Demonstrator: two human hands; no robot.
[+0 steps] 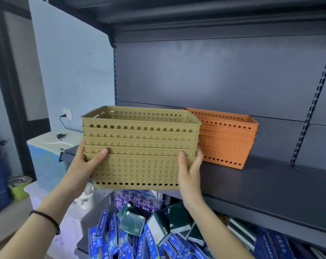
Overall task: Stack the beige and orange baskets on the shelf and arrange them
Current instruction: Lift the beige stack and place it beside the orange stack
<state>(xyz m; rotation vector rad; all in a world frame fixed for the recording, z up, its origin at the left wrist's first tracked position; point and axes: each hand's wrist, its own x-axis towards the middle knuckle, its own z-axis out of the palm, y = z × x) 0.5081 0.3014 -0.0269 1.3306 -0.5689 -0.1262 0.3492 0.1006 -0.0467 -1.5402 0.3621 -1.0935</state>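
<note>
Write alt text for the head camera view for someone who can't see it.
Both hands, left hand and right hand, hold a nested stack of beige baskets in front of a dark shelf, where a stack of orange baskets sits. Blue boxes lie piled below.

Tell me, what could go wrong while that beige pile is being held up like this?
The beige basket stack is clamped only at its ends by the left hand and right hand, in front of the shelf; loosely nested baskets might slip. Pushed in carelessly, it could knock the orange basket stack beside it.
</note>
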